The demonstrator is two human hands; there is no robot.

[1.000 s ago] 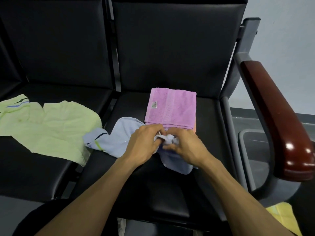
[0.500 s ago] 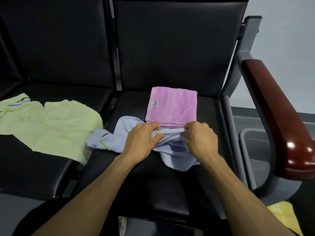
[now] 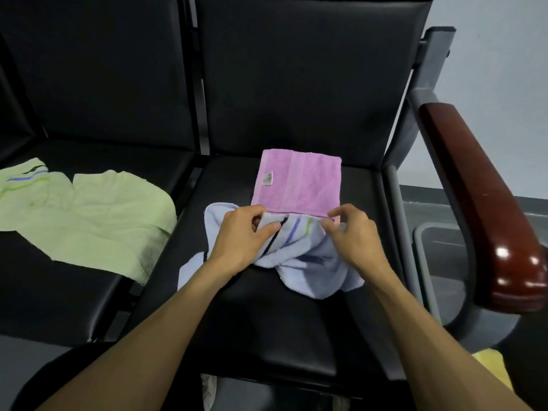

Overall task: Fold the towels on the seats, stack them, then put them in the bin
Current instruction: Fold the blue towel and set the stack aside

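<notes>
No text can be read anywhere; the only label is a small white tag (image 3: 267,178) sewn on the folded pink towel (image 3: 299,185), its greenish print too blurred to decipher.

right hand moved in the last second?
Yes. The right hand has slid right along the blue towel, away from the left hand, and now sits under the pink towel's right corner.

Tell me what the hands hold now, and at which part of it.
Both hands, left and right, grip the light blue towel along its striped edge, one at each end of that edge.
</notes>
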